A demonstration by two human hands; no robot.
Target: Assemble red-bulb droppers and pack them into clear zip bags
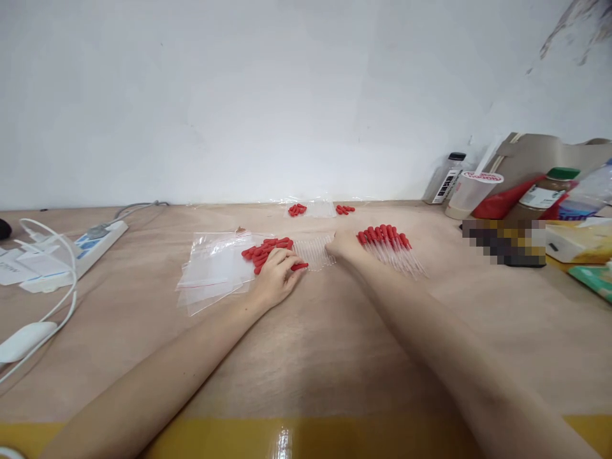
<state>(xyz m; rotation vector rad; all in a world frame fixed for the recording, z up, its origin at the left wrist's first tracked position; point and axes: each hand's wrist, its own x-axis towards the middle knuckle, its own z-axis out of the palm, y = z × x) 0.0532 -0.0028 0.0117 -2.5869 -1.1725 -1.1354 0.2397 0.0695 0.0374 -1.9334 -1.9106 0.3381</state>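
Observation:
Between the fingertips of my left hand (276,277) is a red rubber dropper bulb (299,266). That hand rests against a pile of red bulbs (262,250). A row of clear glass tubes (310,254) lies side by side between my two hands. My right hand (348,245) bends down over the right end of this row, its fingers closed at a glass tube; the fingertips are partly hidden. Right of it lies a fan of droppers (389,245), glass tubes with red bulbs on their upper ends.
Clear zip bags (210,271) lie left of the pile. By the wall is another bag (320,208) with tubes and red bulbs. A power strip (90,245) and white cable (74,274) are on the left. A bottle (444,182), a cup (471,194) and a jar (542,194) stand right.

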